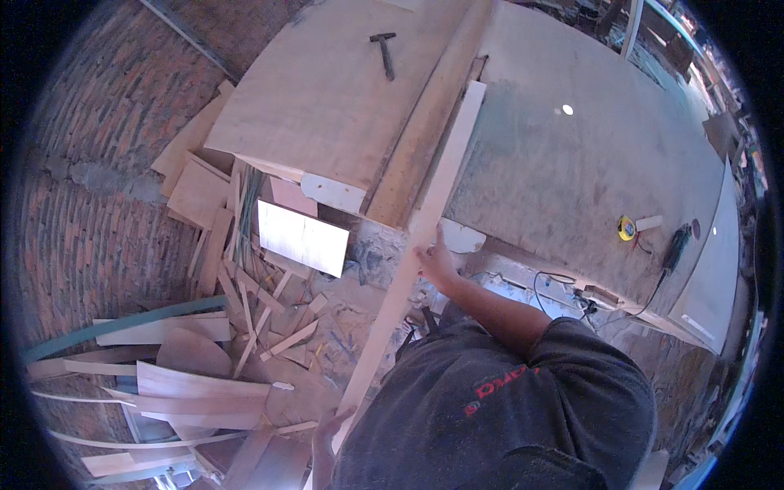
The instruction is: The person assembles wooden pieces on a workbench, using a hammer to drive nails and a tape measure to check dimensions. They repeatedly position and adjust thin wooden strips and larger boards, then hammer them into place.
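A long pale wooden strip (425, 220) runs diagonally from the plywood sheet down toward my body. My right hand (435, 263) grips it at about mid length, arm stretched out from my dark shirt. My left hand (325, 434) holds the strip's lower end at the bottom of the view, partly hidden by my chest. The strip's far end rests beside a thicker brown beam (425, 122) lying along the edge of the plywood sheet (327, 106).
A hammer (383, 54) lies on the plywood. On the grey workbench (572, 163) sit a yellow tape measure (626, 229) and a corded power tool (675, 249). Wood offcuts (204, 359) and a white board (302, 237) litter the floor by the brick wall (90, 229).
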Available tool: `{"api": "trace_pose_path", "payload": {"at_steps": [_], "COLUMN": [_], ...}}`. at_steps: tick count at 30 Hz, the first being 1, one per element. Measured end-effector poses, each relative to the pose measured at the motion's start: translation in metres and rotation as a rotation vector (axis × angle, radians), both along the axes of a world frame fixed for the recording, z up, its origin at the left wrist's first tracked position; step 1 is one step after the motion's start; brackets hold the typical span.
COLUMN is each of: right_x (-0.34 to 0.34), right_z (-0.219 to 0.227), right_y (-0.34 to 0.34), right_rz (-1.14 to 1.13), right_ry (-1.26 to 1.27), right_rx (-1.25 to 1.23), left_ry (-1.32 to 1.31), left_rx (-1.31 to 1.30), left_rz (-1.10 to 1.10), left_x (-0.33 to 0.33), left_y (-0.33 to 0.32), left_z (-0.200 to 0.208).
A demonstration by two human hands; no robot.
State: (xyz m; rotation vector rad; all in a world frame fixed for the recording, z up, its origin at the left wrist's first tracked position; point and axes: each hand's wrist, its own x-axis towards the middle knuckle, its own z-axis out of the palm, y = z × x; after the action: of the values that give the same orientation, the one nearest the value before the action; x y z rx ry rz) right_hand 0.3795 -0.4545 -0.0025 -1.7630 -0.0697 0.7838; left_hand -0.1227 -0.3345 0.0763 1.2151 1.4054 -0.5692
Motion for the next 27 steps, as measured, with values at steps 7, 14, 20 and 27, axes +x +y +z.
{"api": "trace_pose_path", "payload": {"at_steps": [7,14,20,27], "right_x": [0.028,0.040,0.051,0.056], "right_z": [-0.005,0.015,-0.015,-0.022], "right_y": [-0.007,0.005,0.009,0.016], "right_rz": [0.133,0.140,0.128,0.166], "right_ry": [-0.417,-0.224,-0.308,-0.422], "right_rx": [-0.352,-0.248,-0.282,-0.304], "left_ry": [0.015,-0.051,-0.052,-0.153], "left_rx": [0.076,0.096,-0.037,0.046], "left_rz": [0.009,0.003,0.199,0.009], "left_x": [0.001,0.018,0.049,0.008], "left_y": [0.003,0.018,0.017,0.034], "left_z": [-0.028,-0.040,-0.016,-0.079]}}
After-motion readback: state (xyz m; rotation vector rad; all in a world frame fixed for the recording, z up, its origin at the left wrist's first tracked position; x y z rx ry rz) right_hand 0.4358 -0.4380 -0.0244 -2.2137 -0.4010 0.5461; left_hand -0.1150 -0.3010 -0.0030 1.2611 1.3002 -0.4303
